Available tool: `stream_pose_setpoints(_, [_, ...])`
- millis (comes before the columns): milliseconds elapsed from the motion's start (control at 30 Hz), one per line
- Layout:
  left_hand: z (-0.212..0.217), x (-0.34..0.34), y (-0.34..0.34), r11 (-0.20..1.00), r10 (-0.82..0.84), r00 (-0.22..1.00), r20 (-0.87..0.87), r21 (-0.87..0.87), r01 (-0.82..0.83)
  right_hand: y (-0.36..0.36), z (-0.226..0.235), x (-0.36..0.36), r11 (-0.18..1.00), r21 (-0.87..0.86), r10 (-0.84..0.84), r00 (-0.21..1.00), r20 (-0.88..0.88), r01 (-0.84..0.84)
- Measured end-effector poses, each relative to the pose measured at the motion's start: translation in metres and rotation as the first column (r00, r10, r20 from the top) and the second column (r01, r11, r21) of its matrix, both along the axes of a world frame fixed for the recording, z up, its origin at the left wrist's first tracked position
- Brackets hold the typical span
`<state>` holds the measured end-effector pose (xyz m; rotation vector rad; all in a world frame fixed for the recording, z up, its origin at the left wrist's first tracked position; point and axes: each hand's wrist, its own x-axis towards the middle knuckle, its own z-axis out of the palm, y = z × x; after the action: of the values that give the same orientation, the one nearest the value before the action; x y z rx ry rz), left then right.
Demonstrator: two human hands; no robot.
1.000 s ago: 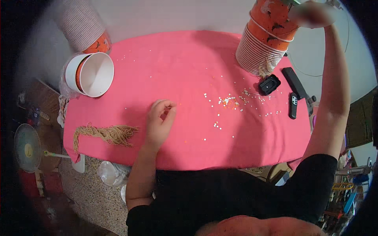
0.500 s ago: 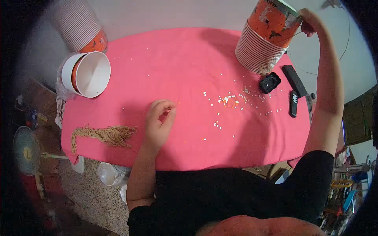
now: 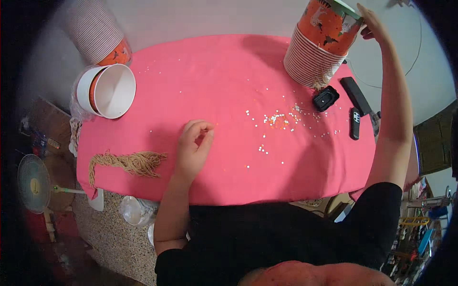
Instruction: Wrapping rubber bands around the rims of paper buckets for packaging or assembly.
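My right hand (image 3: 373,25) is raised at the far right, at the rim of the top bucket of a tall stack. That paper bucket (image 3: 327,28) is orange with dark and pale animal shapes and a green band. At least one finger is stretched out and touches its upper edge; other fingers bend underneath, partly hidden. My left hand (image 3: 194,140) rests loosely curled over the pink cloth, its thumb and fingertips close but with a gap, nothing visible in it. Left of it lies a bundle of beige strings (image 3: 131,163). Similar string ends (image 3: 327,78) hang by the stack's base.
White and orange dots (image 3: 279,120) lie scattered on the pink tablecloth (image 3: 214,71). A black open box (image 3: 326,98), a dark bar (image 3: 355,95) and a small remote (image 3: 355,123) are at right. White buckets (image 3: 114,90) and another stack (image 3: 95,33) stand at left; a fan (image 3: 34,183) beyond.
My right hand has loosened from its bent grip at the bucket's rim, with fingers stretching out. The thin strand by it no longer shows. My left hand keeps its pose.
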<state>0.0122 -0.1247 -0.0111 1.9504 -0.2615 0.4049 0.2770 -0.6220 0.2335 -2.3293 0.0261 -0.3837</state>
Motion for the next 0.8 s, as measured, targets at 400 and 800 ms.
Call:
stream_pose_setpoints(400, [0.010, -0.002, -0.004, 1.000, 0.003, 0.998, -0.066, 0.012, -0.003, 0.165, -0.008, -0.087, 0.883, -0.430, 0.175, 0.717, 0.675, 0.190])
stream_pose_setpoints(800, [-0.005, 0.009, 0.021, 0.933, 0.269, 0.956, 0.113, -0.277, -0.230, 0.355, -0.149, -0.146, 0.448, -0.680, 0.893, 0.320, 0.315, -0.581])
